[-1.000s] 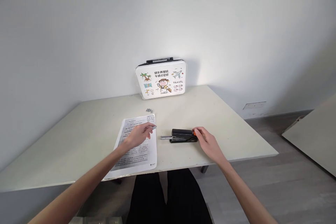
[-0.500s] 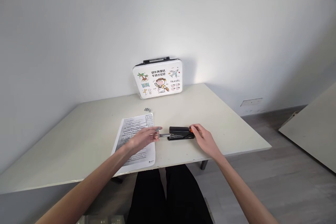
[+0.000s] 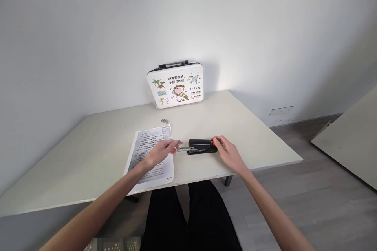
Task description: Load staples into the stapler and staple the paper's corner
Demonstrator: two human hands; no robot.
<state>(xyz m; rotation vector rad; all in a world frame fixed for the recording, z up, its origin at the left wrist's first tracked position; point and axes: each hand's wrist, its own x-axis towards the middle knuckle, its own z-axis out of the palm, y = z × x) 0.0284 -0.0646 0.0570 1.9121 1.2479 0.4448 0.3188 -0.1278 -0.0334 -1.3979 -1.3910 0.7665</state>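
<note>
A black stapler point(image 3: 200, 146) lies on the white table, with a metal staple tray point(image 3: 184, 149) sticking out of its left end. At the orange rear end of the stapler, my right hand point(image 3: 229, 153) is closed with thumb and fingers gripping it. Over the right edge of a printed paper sheet point(image 3: 153, 172), my left hand point(image 3: 163, 151) pinches a small grey strip of staples point(image 3: 179, 142) between thumb and fingers. That strip is just above the tray's outer tip; whether they touch I cannot tell.
Several small grey staple strips point(image 3: 164, 121) lie behind the sheet. A white cartoon-printed case point(image 3: 176, 86) with a black handle stands against the wall at the table's point(image 3: 253, 141) back. The table's front edge runs close to my legs.
My left fingers have closed further and tilted the staple strip more upright near the tray's end. The right hand keeps its hold on the stapler. The view has shifted slightly.
</note>
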